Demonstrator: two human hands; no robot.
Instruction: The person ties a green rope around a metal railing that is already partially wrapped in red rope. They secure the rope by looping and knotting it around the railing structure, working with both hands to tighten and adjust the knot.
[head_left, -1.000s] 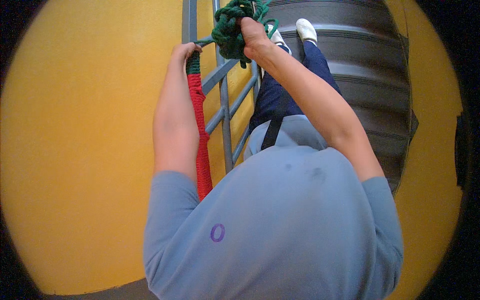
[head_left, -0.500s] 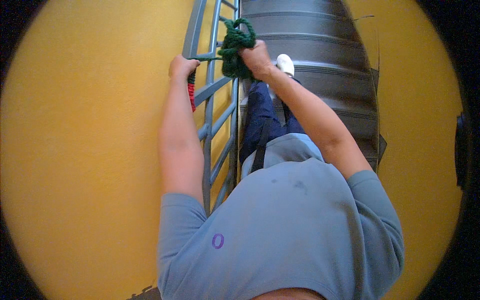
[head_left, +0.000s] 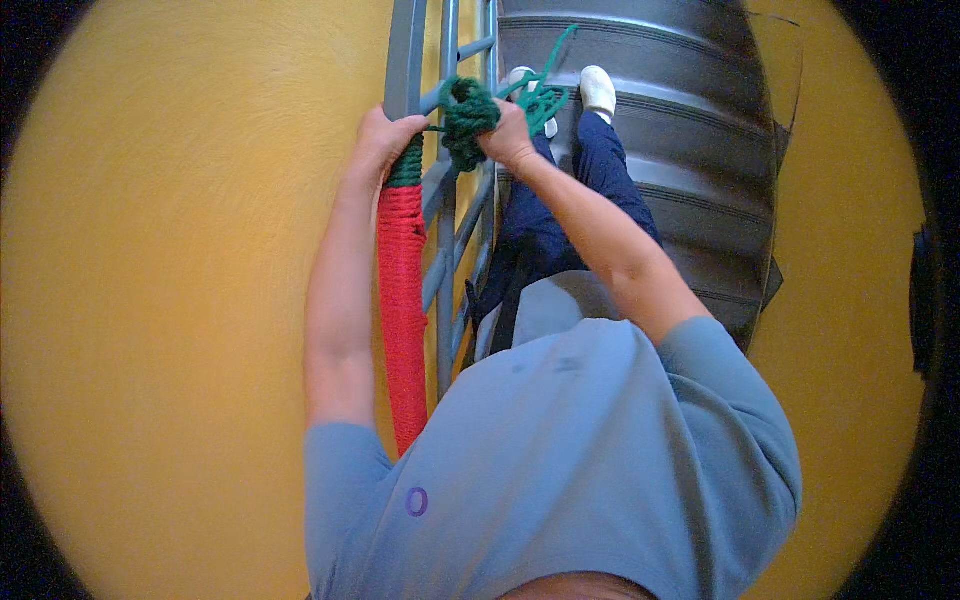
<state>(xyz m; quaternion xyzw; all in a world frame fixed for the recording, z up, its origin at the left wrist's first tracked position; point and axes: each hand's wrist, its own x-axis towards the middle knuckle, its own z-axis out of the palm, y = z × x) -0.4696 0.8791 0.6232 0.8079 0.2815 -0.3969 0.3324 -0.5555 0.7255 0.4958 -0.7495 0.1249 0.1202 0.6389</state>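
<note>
My left hand [head_left: 388, 138] is closed round a grey handrail [head_left: 404, 60], its thumb over the top of the bar and its fingers partly hidden. Just below this hand, dark green yarn [head_left: 405, 165] is wound tightly round the rail. Further toward me, the winding turns to red yarn [head_left: 403, 290]. My right hand [head_left: 508, 137] grips a looped bundle of thick green yarn [head_left: 468, 120] on the stair side of the rail. A short strand runs from the bundle to the rail at my left thumb. Loose green ends [head_left: 545, 95] trail beyond my right hand.
Grey railing bars [head_left: 447, 220] stand beside the handrail. Dark ribbed stairs [head_left: 690, 150] lie below, with my white shoes [head_left: 598, 92] on them. Yellow walls [head_left: 180, 280] flank both sides.
My view and body have shifted, so more of the red winding shows beside my left arm. The bundle has turned in my right hand, and its loose ends now show to the right.
</note>
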